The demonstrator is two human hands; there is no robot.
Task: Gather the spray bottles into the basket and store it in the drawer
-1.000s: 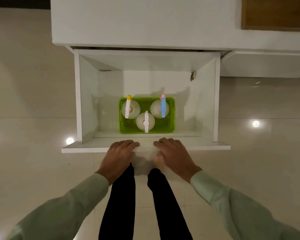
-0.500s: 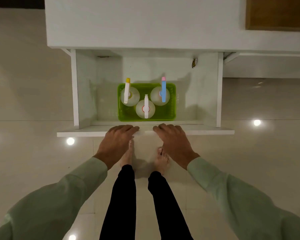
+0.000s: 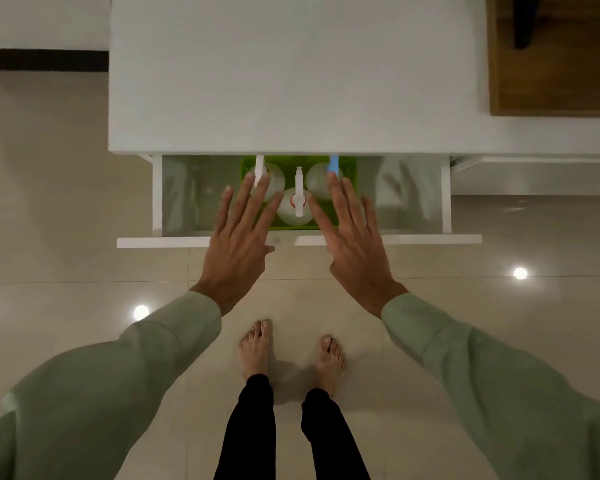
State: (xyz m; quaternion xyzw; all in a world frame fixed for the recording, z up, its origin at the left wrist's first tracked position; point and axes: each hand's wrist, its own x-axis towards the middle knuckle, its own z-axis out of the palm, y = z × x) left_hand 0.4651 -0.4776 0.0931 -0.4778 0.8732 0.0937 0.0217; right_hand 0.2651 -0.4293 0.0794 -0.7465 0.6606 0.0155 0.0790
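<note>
A white drawer (image 3: 388, 239) stands partly pushed in under a white cabinet top (image 3: 291, 74). Inside it sits a green basket (image 3: 347, 166) with three white spray bottles. The middle bottle (image 3: 294, 211) shows whole. The left bottle (image 3: 274, 178) and the blue-nozzled right bottle (image 3: 317, 178) are partly under the cabinet edge and behind my fingers. My left hand (image 3: 238, 244) and my right hand (image 3: 352, 244) hover flat with fingers spread over the drawer's front edge, holding nothing.
Glossy beige floor tiles (image 3: 66, 220) surround the cabinet, with light reflections. A brown wooden panel (image 3: 555, 64) lies at the top right. My bare feet (image 3: 257, 348) stand on the floor just in front of the drawer.
The drawer has slid further into the cabinet, hiding the basket's rear part. Both hands have lifted off the front edge and opened flat with fingers spread.
</note>
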